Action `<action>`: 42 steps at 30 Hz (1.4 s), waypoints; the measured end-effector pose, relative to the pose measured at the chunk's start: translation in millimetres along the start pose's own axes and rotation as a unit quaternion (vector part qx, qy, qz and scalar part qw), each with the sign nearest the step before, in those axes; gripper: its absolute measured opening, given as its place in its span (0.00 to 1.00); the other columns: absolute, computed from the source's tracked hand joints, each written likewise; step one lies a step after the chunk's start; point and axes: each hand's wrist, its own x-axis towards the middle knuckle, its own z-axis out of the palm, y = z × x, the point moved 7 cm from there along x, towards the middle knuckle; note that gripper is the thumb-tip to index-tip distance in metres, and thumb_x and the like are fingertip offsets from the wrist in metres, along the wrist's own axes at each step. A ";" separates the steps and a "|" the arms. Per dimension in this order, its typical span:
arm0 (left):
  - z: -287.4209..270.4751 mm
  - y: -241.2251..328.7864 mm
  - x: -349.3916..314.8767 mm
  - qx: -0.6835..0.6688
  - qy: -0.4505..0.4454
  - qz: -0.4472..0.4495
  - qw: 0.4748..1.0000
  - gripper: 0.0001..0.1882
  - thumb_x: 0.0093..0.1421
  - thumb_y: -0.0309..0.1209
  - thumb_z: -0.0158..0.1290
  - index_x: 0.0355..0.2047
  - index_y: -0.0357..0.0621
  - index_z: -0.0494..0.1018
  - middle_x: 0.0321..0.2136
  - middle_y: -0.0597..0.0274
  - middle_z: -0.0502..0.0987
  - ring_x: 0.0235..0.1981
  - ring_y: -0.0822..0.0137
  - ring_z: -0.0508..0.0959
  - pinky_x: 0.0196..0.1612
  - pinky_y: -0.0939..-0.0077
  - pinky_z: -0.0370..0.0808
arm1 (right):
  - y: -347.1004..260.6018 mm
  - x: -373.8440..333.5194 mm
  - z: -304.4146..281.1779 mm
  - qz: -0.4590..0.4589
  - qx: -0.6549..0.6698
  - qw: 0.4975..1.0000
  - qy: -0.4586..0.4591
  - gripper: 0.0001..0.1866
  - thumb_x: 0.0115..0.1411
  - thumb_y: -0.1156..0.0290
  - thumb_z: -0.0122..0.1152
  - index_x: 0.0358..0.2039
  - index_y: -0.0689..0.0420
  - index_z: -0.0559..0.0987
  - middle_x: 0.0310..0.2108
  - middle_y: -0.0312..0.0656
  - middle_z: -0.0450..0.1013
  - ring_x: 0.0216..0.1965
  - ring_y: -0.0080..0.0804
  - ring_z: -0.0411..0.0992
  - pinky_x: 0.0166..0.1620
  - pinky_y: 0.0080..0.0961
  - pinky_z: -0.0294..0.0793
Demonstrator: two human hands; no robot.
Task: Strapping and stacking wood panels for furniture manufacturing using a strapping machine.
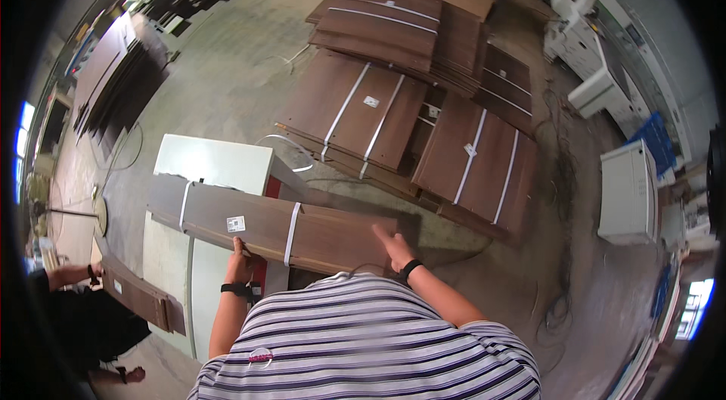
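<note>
A long bundle of brown boards [336,230], bound with two white straps and bearing a white label, lies across in front of me. Its left part is over a white-topped machine table [215,158]; its right part reaches past it. At the near edge, just below the label, my left hand [240,264] holds the bundle, one finger up on its side. My right hand [395,249] grips the right end, fingers stretched along the boards; the palm side is hidden.
Beyond the bundle stand strapped stacks of brown panels [378,105]. A white strap end [299,165] curls near them. At lower left another person's hand [94,271] touches a shorter bundle of brown boards [140,294]. A white cabinet [628,192] and cables [560,309] are at right.
</note>
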 end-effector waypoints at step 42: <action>-11.8 -1.4 13.1 -0.638 0.131 -0.215 0.728 0.24 0.47 0.57 0.59 0.40 0.61 0.73 0.44 0.67 0.73 0.45 0.63 0.71 0.50 0.58 0.67 | -3.5 -63.1 -29.2 -0.086 0.088 0.992 -0.018 0.36 0.47 0.45 0.67 0.44 0.65 0.75 0.43 0.41 0.71 0.46 0.29 0.66 0.51 0.25 0.62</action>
